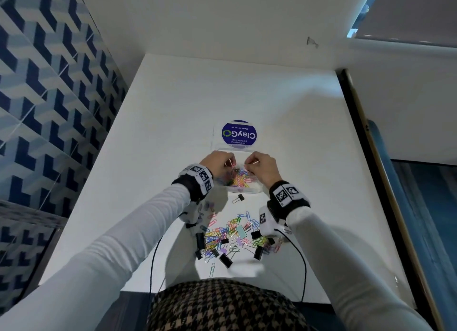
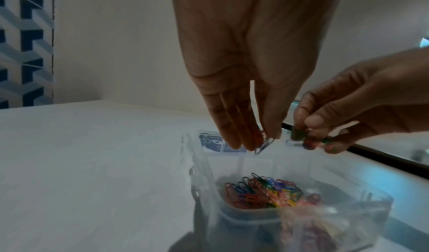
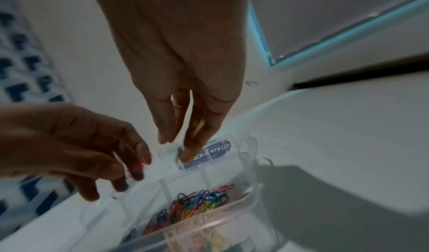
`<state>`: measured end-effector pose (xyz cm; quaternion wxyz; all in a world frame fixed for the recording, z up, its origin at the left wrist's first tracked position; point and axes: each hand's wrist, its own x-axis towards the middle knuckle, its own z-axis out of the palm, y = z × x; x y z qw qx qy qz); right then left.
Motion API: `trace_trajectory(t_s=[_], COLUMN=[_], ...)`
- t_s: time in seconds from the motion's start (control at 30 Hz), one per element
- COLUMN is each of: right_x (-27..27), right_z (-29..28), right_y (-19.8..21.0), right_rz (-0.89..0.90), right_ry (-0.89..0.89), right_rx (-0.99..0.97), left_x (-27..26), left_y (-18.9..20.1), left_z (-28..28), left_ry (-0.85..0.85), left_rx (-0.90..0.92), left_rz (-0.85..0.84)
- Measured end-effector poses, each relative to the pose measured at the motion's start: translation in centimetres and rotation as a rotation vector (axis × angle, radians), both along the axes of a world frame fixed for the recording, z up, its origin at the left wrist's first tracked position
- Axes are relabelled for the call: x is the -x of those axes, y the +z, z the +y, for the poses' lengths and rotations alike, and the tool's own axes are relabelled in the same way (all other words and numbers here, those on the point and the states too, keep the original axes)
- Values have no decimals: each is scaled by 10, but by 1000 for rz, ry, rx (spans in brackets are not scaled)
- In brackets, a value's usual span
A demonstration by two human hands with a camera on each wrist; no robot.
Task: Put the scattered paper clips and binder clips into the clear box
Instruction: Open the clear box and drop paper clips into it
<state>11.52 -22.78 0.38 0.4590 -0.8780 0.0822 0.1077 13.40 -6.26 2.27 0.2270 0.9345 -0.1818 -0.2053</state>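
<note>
The clear box (image 1: 247, 191) stands open on the white table (image 1: 173, 108), with several coloured paper clips (image 2: 262, 191) in its compartments. Both hands hover just above it. My left hand (image 2: 260, 142) points its fingers down and pinches a paper clip (image 2: 264, 146) between thumb and fingertips. Beside it, my right hand (image 3: 176, 144) pinches a few coloured clips (image 2: 306, 143). In the head view the left hand (image 1: 218, 162) and right hand (image 1: 259, 166) nearly touch. A scattered pile of paper clips and binder clips (image 1: 232, 234) lies nearer my body.
The box's clear lid (image 1: 235, 149) lies open on the far side, over a round blue sticker (image 1: 239, 133). One black binder clip (image 1: 238, 198) sits alone just in front of the box. Black cables (image 1: 303, 264) trail from both wrists. A wall closes the table's far end.
</note>
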Motion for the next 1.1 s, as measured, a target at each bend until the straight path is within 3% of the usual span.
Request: trace_trajectory(t_s=[0.2,0.33,0.43,0.7,0.93,1.1], right_x=[38,82,95,96,96,90], right_z=[5,11,21,29,26,15], right_y=[-2,-24,-34,-38,-42,-42], right_rz=[-137,31,57,-41,151,220], right_ry=[371,733,886,837,788,655], right_rx=[258,440,590,625,521,351], left_x=[34,89,115,121,112,105], left_y=[-14,-37,-54,-66,-59,-53], left_z=[23,29,25,18,19,23], left_ry=[-42,-179,-288,-268,-86,40], left_rx=[-73,-232,-275,-207,-29,89], left_rz=[-61,90,96,62,254,332])
